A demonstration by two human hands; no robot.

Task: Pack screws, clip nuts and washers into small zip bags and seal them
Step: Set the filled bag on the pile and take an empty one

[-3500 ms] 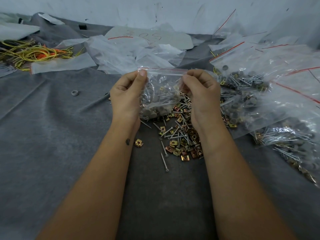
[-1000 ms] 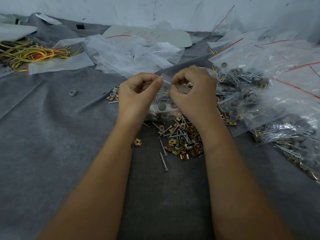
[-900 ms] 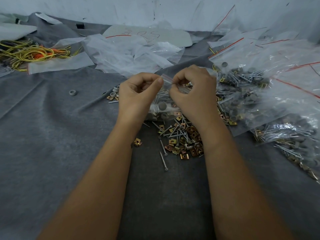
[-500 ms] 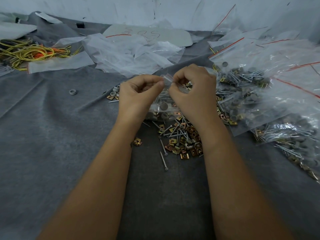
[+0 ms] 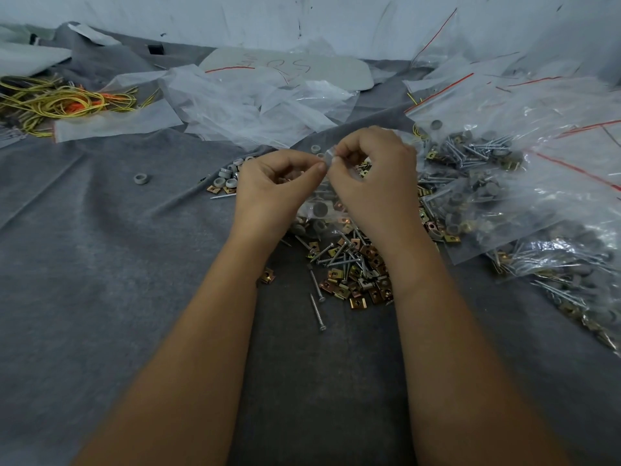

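Here, both hands pinch one small zip bag.
Left hand (image 5: 268,190) and right hand (image 5: 373,183) grip the zip bag (image 5: 319,210) top above loose screws (image 5: 336,260).

The left hand (image 5: 268,193) and right hand (image 5: 373,186) cover most of the small zip bag (image 5: 319,210), so its seal strip cannot be seen. What the fingers (image 5: 319,167) pinch is too small to tell. The filled bags (image 5: 537,183) run off the right edge. The wire bundle (image 5: 50,102) is cut at the left edge.
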